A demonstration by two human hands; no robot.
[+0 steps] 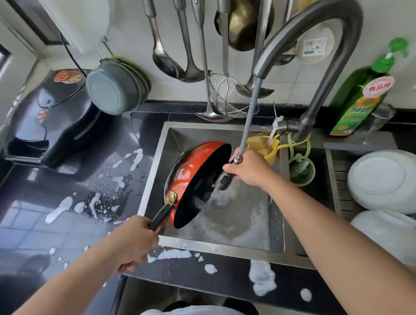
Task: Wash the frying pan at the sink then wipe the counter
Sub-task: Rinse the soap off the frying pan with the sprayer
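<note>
Foam patches (261, 278) lie along the front edge of the worktop (232, 274), with more suds and water on the worktop left of the sink (153, 169). At the sink's front-left corner the left hand (135, 240) grips the handle (161, 216) of the frying pan (196, 183), which stands tilted on its rim inside the basin, its black inside facing right. The right hand (249, 169) holds the pull-out spray head (225, 180) on its hose (250, 116), aimed at the pan from close beside it. Risks, as I judge them: a wet, soapy handle could twist in the grip and drop the pan against the steel; spray bouncing off the tilted face could splash past the left rim, adding to the mess still to be wiped.
</note>
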